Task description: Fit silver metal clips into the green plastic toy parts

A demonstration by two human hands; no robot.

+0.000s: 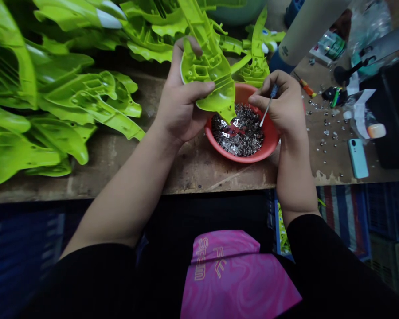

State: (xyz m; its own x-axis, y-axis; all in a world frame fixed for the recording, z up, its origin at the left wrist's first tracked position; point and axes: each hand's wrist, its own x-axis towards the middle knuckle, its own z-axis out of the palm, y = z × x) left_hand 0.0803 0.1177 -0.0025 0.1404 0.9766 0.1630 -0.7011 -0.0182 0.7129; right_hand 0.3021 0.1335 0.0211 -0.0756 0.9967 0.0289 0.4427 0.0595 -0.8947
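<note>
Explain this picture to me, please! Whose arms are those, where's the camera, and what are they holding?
There's no robot here, just a person working with bare hands. The camera sits on that person's head, looking forward and down, so you see about what they see. There's only one picture.

The left hand holds a green plastic piece. The right hand holds a thin tool with a dark blue handle. Below is a red bowl of little shiny metal bits.

On the wooden table, more green pieces are heaped at the left. A light blue phone lies at the right.
</note>
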